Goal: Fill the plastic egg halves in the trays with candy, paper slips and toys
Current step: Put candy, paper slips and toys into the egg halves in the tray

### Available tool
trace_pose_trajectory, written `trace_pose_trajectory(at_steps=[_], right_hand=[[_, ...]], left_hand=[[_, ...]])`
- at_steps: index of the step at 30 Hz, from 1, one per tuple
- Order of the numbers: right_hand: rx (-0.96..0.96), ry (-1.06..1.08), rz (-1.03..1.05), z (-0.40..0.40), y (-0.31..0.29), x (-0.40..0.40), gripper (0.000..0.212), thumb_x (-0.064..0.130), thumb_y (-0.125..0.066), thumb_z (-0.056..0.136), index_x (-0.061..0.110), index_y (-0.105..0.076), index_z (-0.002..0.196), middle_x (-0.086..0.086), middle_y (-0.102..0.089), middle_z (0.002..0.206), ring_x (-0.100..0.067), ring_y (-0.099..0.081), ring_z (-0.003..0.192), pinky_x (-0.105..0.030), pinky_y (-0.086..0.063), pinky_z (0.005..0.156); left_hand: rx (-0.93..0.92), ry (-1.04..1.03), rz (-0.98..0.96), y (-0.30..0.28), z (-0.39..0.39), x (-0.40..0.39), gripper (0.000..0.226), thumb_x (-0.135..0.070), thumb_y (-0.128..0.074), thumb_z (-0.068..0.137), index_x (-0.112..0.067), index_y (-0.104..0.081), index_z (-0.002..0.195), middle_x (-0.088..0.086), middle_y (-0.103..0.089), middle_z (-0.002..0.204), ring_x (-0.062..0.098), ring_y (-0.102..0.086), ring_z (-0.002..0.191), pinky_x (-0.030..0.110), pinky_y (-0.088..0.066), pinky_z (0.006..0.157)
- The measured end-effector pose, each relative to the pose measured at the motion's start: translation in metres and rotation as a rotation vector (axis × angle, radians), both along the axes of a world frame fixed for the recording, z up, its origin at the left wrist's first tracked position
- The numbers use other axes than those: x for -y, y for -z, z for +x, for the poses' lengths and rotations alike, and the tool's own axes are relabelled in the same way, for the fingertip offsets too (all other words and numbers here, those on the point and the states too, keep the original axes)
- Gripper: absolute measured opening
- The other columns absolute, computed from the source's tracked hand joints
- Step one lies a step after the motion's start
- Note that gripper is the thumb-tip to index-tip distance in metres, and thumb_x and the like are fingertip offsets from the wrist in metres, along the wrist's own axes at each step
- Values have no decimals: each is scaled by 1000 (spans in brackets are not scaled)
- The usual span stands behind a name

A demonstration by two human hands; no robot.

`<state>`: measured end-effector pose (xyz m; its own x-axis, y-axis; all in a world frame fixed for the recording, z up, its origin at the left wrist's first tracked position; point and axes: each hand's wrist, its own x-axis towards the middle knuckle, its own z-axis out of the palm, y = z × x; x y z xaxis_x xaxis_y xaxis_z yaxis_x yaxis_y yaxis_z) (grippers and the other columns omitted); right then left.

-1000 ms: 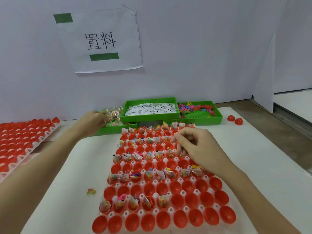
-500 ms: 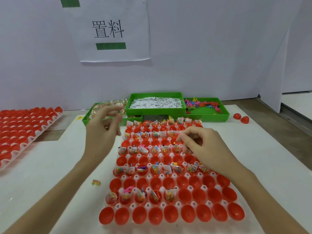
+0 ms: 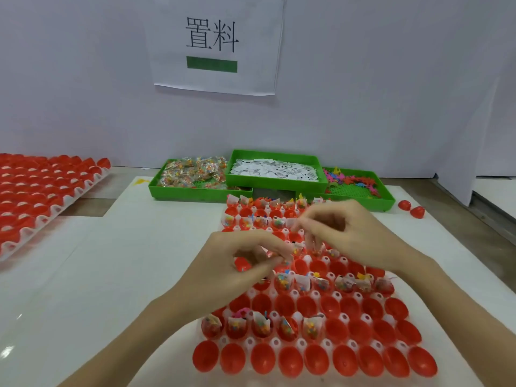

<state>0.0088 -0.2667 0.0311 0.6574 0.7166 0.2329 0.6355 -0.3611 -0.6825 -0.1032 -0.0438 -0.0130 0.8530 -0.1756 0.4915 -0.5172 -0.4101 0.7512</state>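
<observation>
A white tray of red plastic egg halves lies in front of me. Several halves hold candy packets, paper slips and small toys, while the near rows are bare. My left hand hovers over the tray's middle, its thumb and forefinger pinching a small candy packet at an egg half. Just beyond it, my right hand has its fingers curled down, with the tips on a packet in a neighbouring half. What its palm holds is hidden.
Three green bins stand at the back: candy packets, paper slips and coloured toys. A second tray of red halves lies at the far left. Two loose red halves sit at the right. A paper sign hangs on the wall.
My left hand has come from the candy bin down and right to the middle of the tray, meeting the right hand. The right hand has stayed over the same rows.
</observation>
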Motion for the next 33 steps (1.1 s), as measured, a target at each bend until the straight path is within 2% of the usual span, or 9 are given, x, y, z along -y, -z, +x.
trace_pose_trajectory(at_steps=[4,7,11,14,17,22,26,31,33], right_hand=[[212,242,-103,65,2,-31,20,17,-56,103,22,-71,114,10,-74,97,-3,-68,87,-27,-56,82],[333,372,-261,118,9,-48,28,7,-50,105,10,-68,125,-9,-67,126,-20,-63,112,-35,-51,101],[304,376,-449,164,10,-56,32,6,-51,106,5,-64,135,-16,-61,141,-30,-60,125,-42,-49,106],[196,354,-478,180,6,-62,29,22,-66,99,6,-73,122,-13,-70,129,-25,-67,108,-36,-52,94],[151,384,-436,187,4,-71,33,27,-77,90,4,-76,114,-13,-74,117,-17,-62,92,-28,-49,83],[58,406,-399,189,5,-80,29,24,-77,91,2,-74,110,-13,-72,118,-24,-65,105,-34,-53,92],[12,451,-266,185,5,-77,26,18,-79,89,4,-71,110,-9,-69,106,-25,-64,100,-30,-49,84],[-8,490,-154,180,6,-63,38,17,-76,91,10,-61,126,-9,-70,109,-22,-66,98,-38,-54,91],[25,524,-128,175,5,-56,32,14,-75,92,10,-65,122,-10,-72,107,-21,-67,94,-40,-56,91]], left_hand=[[44,-67,-1,0,2,-3,19,-11,-76,92,-24,-80,105,-12,-79,100,20,-73,92,36,-57,73],[62,-104,12,-1,1,-7,20,-13,-77,92,-26,-81,105,-13,-78,100,17,-72,95,30,-56,75],[43,-124,-15,-2,2,-9,21,-11,-75,93,-28,-81,105,-14,-78,102,13,-73,97,28,-57,76],[21,-134,-14,-2,2,-10,21,-11,-75,93,-28,-81,105,-14,-78,102,17,-74,99,37,-60,76],[17,-148,-25,-2,2,-11,20,-11,-75,93,-27,-81,104,-13,-78,101,19,-74,97,37,-60,77],[18,-175,-41,-2,4,-12,20,-8,-75,92,-23,-81,103,-14,-78,99,17,-75,94,31,-60,78],[4,-196,-62,1,6,-13,22,-6,-75,92,-23,-80,103,-11,-78,98,19,-74,94,29,-60,81],[0,-215,-53,4,8,-14,24,-7,-75,92,-25,-79,106,-9,-77,100,18,-74,96,29,-60,86],[10,-226,-63,3,8,-13,24,-6,-76,91,-25,-79,106,-7,-76,101,20,-74,95,30,-60,85]])
